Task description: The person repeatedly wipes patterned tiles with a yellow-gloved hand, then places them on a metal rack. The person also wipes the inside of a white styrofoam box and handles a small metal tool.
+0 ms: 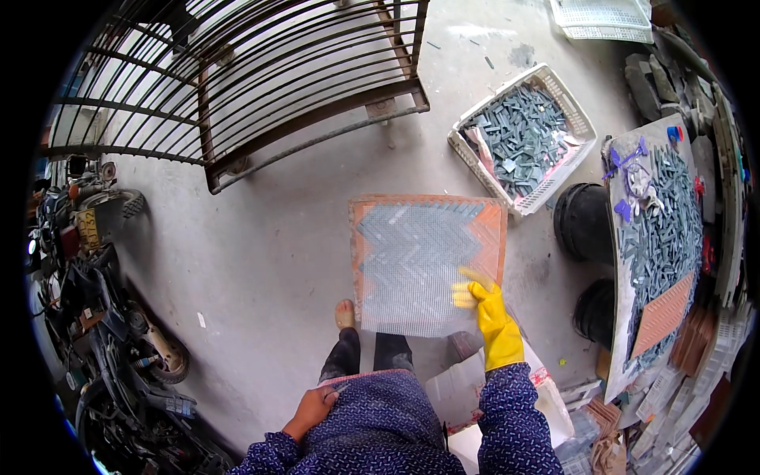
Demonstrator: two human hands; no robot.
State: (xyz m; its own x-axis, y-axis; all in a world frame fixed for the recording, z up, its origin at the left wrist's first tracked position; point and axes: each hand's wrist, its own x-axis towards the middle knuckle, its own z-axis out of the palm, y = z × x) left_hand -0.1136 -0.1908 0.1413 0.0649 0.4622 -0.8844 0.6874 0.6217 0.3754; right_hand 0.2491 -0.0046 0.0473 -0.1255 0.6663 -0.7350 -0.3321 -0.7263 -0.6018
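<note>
A white mesh sheet (412,309) lies over grey strip tiles set in a zigzag in an orange template board (492,237). The mesh overhangs the board's near edge. My right hand (491,313), in a yellow rubber glove, is over the right side of the mesh. Its fingers are apart, slightly smeared by motion, with nothing seen in them. Bare, my left hand (314,408) rests against my patterned apron (380,412) at the waist. Its fingers are closed around a slim greyish thing, mostly hidden, whose kind I cannot make out.
A white plastic crate (582,119) of loose grey tile strips stands beyond the board. On the right, a tabletop (625,245) bears more strips and an orange template (663,313), beside black buckets (582,222). A metal rack (309,127) is far left; motorcycles (119,332) line the left.
</note>
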